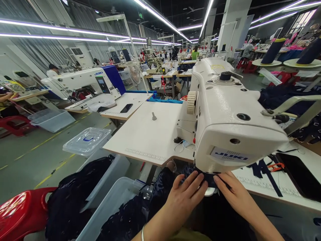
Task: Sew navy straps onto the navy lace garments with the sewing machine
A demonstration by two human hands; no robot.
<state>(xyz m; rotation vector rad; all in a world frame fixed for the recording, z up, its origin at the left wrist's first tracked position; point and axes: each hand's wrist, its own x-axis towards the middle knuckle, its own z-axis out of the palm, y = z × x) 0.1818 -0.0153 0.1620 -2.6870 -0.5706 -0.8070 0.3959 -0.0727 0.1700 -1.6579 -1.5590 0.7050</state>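
Observation:
A navy strip of fabric (211,179) lies under the head of a white JUKI sewing machine (240,110), at its front end. From the left, my left hand (184,199) rests on the fabric, its fingers stretched out and the thumb apart. My right hand (233,192) grips the same fabric from the right, with the thumb on top and the other fingers partly hidden. The needle area is hidden beneath the machine head. More dark patterned fabric (163,182) hangs down to the left of my left hand.
The white table (142,134) carries a small grey metal piece (153,116). Right of the machine lie a black phone (301,175), orange-handled snips (276,166) and navy strips (271,179). Plastic bins with dark fabric (122,217) and a red stool (22,211) stand at left.

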